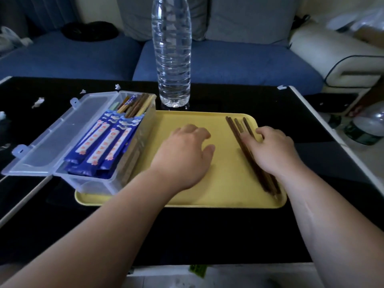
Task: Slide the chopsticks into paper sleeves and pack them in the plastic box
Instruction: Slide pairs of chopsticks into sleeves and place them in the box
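A yellow tray lies on the black table. On its left end stands a clear plastic box with its lid folded open to the left. Inside lie several chopsticks in blue-and-white paper sleeves, their wooden tips sticking out at the far end. Several bare dark brown chopsticks lie in a bundle along the tray's right side. My right hand rests on them with fingers spread over the bundle. My left hand hovers palm-down over the tray's middle, fingers loosely curled, holding nothing.
A tall clear water bottle stands just behind the tray. Small white paper scraps lie on the table at the far left. A blue sofa runs behind the table. More bottles stand off the table's right edge.
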